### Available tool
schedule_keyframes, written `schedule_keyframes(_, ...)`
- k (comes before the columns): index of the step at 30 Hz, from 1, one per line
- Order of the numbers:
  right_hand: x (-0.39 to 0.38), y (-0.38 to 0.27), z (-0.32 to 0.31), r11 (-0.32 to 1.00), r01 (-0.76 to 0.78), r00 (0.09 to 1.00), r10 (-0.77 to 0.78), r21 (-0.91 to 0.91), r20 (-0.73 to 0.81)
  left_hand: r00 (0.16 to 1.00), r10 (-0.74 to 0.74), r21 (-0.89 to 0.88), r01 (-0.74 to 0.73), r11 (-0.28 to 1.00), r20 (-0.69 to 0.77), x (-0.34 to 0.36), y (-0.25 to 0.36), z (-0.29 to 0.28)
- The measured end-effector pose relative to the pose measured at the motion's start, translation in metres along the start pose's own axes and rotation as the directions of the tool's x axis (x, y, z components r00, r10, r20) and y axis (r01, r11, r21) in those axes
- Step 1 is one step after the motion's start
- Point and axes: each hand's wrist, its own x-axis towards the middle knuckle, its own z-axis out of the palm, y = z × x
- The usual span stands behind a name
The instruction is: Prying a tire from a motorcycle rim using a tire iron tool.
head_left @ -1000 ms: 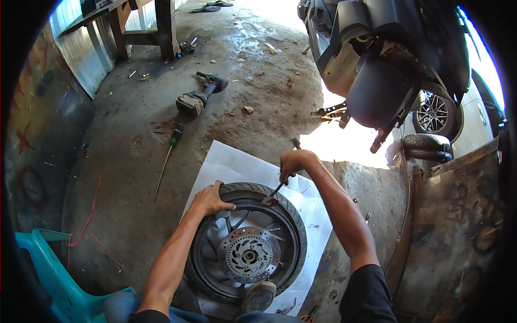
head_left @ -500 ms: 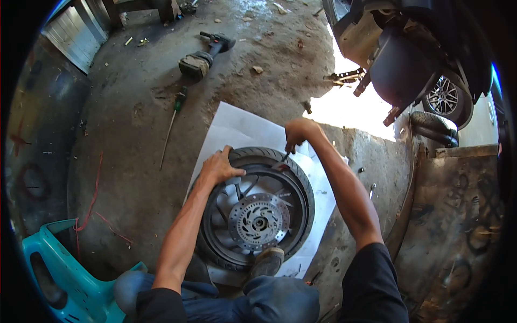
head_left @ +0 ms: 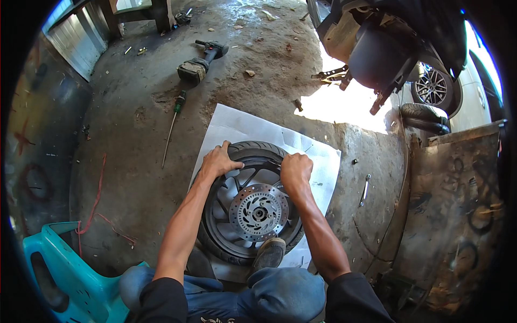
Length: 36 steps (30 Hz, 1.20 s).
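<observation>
A black motorcycle wheel lies flat, its tyre [head_left: 211, 237] around a dark spoked rim, with a drilled metal brake disc [head_left: 245, 212] at the centre. My left hand [head_left: 218, 162] grips the tyre at its far left, fingers over the outside and thumb toward the rim. A small grey piece [head_left: 232, 173] shows under that thumb. At the far right of the wheel, my right hand [head_left: 296, 168] is a closed fist at the tyre's inner edge. It holds a thin dark tool, now almost all hidden by the fingers. My shoe [head_left: 269, 253] rests against the wheel's near side.
The wheel lies on a white sheet [head_left: 318, 156]. A green-handled screwdriver [head_left: 173, 123] and a cordless power tool [head_left: 202, 62] lie beyond it to the left; a wrench [head_left: 365, 190] lies right. A turquoise plastic stool [head_left: 81, 277] stands near left. A partly dismantled vehicle [head_left: 385, 54] looms far right.
My right hand has come down and nearer, from above the tyre's far edge to the rim, with the thin tool in it. My left hand keeps its hold on the tyre.
</observation>
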Motion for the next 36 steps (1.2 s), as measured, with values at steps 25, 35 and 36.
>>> schedule_keyframes(25,-0.059,-0.023,0.047,0.911,-0.302,0.92,0.356,0.281,-0.163,0.994,0.08,0.08,-0.074,0.994,-0.073,-0.011,0.005,0.004)
schedule_keyframes(35,-0.072,-0.034,0.063,0.881,-0.364,0.887,0.427,0.303,-0.175,0.984,0.119,0.132,-0.102,0.986,-0.13,-0.016,0.009,0.007)
schedule_keyframes(36,-0.072,-0.035,0.064,0.878,-0.362,0.883,0.43,0.314,-0.186,0.983,0.123,0.135,-0.104,0.985,-0.138,-0.017,0.009,0.007)
